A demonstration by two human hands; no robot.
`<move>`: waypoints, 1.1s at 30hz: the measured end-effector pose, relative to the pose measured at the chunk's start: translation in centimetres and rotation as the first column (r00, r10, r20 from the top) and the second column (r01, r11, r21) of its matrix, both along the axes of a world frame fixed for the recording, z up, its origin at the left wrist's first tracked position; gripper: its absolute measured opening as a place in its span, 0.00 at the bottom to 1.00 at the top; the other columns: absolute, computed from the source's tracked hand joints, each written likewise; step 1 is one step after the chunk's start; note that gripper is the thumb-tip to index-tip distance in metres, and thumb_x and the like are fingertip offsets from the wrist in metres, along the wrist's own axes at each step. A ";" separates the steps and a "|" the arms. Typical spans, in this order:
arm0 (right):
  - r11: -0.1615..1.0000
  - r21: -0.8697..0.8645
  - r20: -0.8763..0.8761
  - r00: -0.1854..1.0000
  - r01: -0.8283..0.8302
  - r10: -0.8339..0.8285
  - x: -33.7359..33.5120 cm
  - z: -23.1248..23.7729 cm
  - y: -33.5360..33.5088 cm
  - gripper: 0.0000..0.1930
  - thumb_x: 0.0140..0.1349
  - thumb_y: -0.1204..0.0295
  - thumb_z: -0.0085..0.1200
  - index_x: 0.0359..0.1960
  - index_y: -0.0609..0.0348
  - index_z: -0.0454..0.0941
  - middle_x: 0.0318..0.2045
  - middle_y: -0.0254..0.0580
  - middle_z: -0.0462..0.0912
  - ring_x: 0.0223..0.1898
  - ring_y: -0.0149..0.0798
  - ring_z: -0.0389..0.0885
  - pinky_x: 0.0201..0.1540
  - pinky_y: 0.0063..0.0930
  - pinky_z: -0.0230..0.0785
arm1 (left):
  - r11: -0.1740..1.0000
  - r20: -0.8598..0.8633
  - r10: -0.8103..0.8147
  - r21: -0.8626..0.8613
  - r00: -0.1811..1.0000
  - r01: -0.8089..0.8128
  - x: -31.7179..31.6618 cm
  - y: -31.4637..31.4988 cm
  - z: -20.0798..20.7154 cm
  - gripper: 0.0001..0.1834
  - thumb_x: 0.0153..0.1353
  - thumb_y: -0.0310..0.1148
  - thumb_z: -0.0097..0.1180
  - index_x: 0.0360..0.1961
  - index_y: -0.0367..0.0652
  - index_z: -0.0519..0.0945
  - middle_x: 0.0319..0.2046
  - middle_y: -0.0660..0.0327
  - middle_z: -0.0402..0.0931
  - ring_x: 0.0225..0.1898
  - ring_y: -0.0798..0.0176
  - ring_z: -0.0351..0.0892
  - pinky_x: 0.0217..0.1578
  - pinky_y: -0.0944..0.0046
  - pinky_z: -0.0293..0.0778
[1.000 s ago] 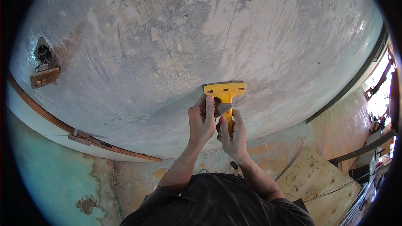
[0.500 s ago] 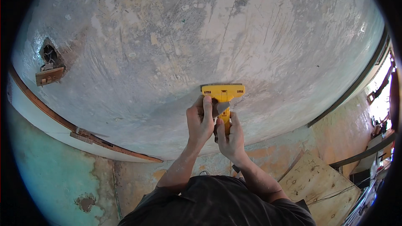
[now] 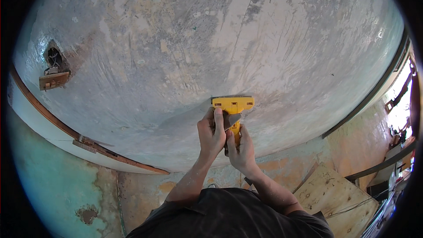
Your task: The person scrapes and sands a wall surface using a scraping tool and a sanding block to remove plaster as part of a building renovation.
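Observation:
A yellow wall scraper (image 3: 233, 104) with a wide head and a dark blade edge along its top lies against the patchy grey wall (image 3: 176, 53). My left hand (image 3: 212, 134) is closed at the left underside of its head, thumb pointing up along it. Lower down, my right hand (image 3: 242, 153) is wrapped round the yellow handle. Between the hands, a grey wedge-shaped flap (image 3: 232, 120), perhaps a putty knife's blade, sticks out over the handle from my left hand's side. My left fingers are partly hidden behind the scraper.
At the left, an electrical outlet (image 3: 54, 80) hangs by wires from a hole (image 3: 53, 56) in the wall. A wooden strip (image 3: 57, 117) borders the wall's left side, with a dark edge (image 3: 370, 105) at the right. A stained board (image 3: 337, 200) leans lower right, thin cables across it.
Both hands and the yellow scraper have slid a little down the wall, toward me. My grip looks the same.

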State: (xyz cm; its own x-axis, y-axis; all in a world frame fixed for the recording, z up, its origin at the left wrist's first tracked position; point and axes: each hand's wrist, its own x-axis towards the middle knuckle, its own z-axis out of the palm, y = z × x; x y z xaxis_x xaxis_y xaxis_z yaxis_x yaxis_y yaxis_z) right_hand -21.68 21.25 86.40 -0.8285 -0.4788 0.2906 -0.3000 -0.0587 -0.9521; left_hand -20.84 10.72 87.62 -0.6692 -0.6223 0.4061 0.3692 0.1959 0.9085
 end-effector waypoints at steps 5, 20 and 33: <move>0.999 0.042 -0.007 1.000 -0.001 0.001 0.0 -0.2 0.0 0.10 0.68 0.71 0.44 0.41 0.68 0.64 0.20 0.43 0.75 0.20 0.31 0.75 0.22 0.28 0.64 | 0.998 0.046 0.000 0.055 0.999 -0.002 0.5 0.3 -0.1 0.20 0.71 0.41 0.42 0.34 0.32 0.74 0.22 0.64 0.75 0.24 0.77 0.68 0.23 0.72 0.65; 0.998 0.032 0.078 0.996 -0.053 0.051 -0.4 0.0 0.0 0.10 0.69 0.71 0.44 0.40 0.69 0.65 0.20 0.43 0.75 0.20 0.31 0.75 0.23 0.27 0.65 | 0.997 -0.037 0.064 -0.039 0.997 -0.065 0.0 0.4 0.1 0.19 0.71 0.39 0.42 0.32 0.32 0.74 0.24 0.63 0.76 0.25 0.76 0.69 0.25 0.73 0.66; 0.969 -0.246 0.478 0.871 0.008 0.115 0.7 -6.7 6.5 0.09 0.72 0.66 0.39 0.43 0.59 0.64 0.19 0.28 0.67 0.17 0.19 0.60 0.19 0.15 0.54 | 0.946 0.159 -0.316 0.124 0.935 0.299 0.9 3.6 -7.1 0.30 0.71 0.53 0.36 0.38 0.34 0.80 0.26 0.64 0.79 0.25 0.76 0.72 0.25 0.72 0.67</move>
